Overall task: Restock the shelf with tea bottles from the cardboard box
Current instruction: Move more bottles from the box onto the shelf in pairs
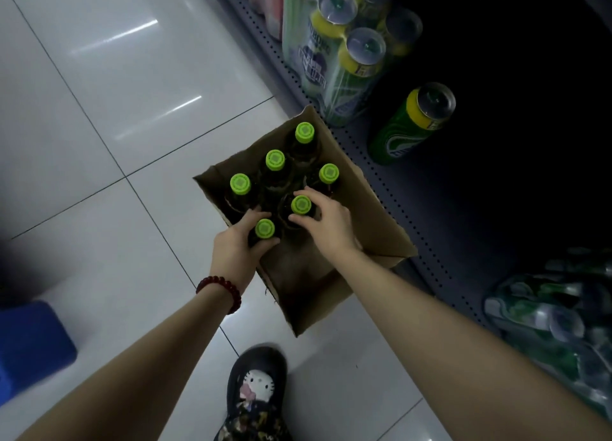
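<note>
At frame centre we grip two bottles, left hand [236, 242] and right hand [326, 223] one each, six still in the box [374, 215], none yet visibly shelved.

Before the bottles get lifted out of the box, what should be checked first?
1. Left hand grips the near bottle below its cap: ok.
2. Right hand grips the second bottle: ok, fingers curl round its neck.
3. Cardboard box open, flaps not over the bottles: ok.
4. Free space on the shelf beside the single green can: looks ok, but it is dark there.
5. Caps sealed tight: cannot tell.
6. Shoe away from the box: ok.
</note>
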The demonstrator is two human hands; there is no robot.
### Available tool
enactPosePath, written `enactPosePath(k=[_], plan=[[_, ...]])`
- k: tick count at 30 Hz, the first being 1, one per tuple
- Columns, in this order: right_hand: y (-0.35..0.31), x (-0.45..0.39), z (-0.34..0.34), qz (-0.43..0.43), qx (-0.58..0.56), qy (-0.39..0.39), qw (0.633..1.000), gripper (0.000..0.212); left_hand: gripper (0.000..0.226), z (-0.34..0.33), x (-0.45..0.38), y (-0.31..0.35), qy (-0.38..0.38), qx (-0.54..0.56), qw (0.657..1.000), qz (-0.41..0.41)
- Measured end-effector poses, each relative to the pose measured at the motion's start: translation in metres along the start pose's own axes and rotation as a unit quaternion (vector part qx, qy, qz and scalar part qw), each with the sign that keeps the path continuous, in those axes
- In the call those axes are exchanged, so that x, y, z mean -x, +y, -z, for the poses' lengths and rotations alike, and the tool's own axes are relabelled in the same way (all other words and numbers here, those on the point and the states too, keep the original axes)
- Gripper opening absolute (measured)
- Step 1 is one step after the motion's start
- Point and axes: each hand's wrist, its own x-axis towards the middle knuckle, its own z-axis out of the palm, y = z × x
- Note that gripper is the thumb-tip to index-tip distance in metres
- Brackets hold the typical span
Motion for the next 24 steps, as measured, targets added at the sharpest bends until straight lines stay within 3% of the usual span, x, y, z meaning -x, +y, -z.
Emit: enactPosePath(k=[6,12,17,24], plan=[[-0.005,0.019,0.007,-0.001,-0.037,0.005,0.999,0.045,0.041,0.01,0.008,0.014,0.032,0.034,0.998,0.029],[-0.034,0.047,0.037,0.001,-0.054,0.026,0.998,0.049,0.045,0.046,0.026,0.056,0.017,0.044,0.999,0.007],[-0.08,0.081,0.08,0.037,-0.031,0.053,0.997,0.031,0.03,0.094,0.046,0.11,0.025,0.032,0.998,-0.044],[-0.17,0.148,0.16,0.088,-0.064,0.067,0.992,0.028,0.027,0.173,0.101,0.206,0.045,0.028,0.995,-0.081]])
